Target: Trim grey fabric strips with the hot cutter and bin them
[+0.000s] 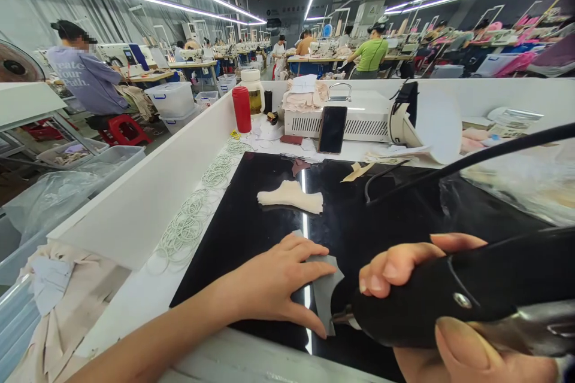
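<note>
My left hand [287, 275] lies with its fingers spread over a small grey cut piece [327, 293], thin and flat on a glossy black board [233, 221]. My fingertips touch that piece; part of it is hidden beneath the hand. At the lower right, my right hand [404, 266] is wrapped around a black handheld power tool [431, 305]. The tool's narrow metal tip points left, at the grey piece's lower right edge; I cannot tell whether they touch. Farther up the board rests a cream, T-shaped stack of fabric pieces [291, 196].
Pale green elastic loops [186, 224] lie along the left board edge, beside a low white wall [148, 191]. Behind stand a red cup [241, 109], a phone [332, 130] and a white vented box [359, 122]. A black cable [494, 152] arches over the right side. Co-workers sit at sewing machines beyond.
</note>
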Demonstrator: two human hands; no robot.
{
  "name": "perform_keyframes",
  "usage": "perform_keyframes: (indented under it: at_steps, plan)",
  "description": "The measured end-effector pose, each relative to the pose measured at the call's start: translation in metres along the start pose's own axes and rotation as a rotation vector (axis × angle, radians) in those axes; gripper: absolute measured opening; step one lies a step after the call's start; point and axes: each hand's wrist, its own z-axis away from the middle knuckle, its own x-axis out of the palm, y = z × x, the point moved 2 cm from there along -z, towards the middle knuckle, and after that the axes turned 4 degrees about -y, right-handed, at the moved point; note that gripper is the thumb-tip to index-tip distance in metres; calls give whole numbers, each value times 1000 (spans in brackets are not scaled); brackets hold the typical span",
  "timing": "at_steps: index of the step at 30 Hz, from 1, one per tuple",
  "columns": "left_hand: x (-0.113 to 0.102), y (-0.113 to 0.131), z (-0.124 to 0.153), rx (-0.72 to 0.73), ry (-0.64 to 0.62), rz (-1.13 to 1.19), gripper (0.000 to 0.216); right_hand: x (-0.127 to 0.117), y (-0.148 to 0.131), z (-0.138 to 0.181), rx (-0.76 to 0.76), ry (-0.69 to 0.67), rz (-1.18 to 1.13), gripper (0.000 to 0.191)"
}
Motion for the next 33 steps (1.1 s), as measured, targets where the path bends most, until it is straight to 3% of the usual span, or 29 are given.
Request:
perform_keyframes:
  at_steps: [5,11,17,21,24,33]
  plan:
    - [-7,0,0,-23,11,-22,55,-4,-3,-1,16,62,30,33]
    - [-11,-8,1,-31,166,-24,22,-3,-2,-3,-14,76,50,37]
    - [-9,-10,2,-25,150,-127,20,-21,-3,-16,-116,200,108,40]
    - [-3,4,1,19,118,-108,19,-33,-10,-34,-115,374,208,40]
    - [4,14,0,89,105,-54,21,-33,-13,-40,-109,428,180,37]
    - [9,8,-2,22,105,-11,22,-5,-8,-21,-111,157,72,37]
